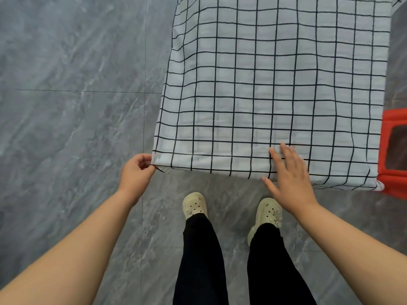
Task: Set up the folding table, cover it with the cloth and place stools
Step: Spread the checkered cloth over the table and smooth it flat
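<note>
A white cloth with a black grid point(275, 89) lies spread over the table and hides the whole top. Its near edge hangs slightly over the table's front. My left hand point(137, 172) pinches the cloth's near left corner between thumb and fingers. My right hand point(290, 179) lies flat with straight fingers on the cloth near the front edge, right of the middle. A red stool point(394, 150) stands at the table's right side, partly cut off by the frame.
Grey marble-look floor tiles point(72, 106) stretch to the left and in front of the table. My legs in black trousers and two pale clogs point(195, 204) stand just short of the table's near edge.
</note>
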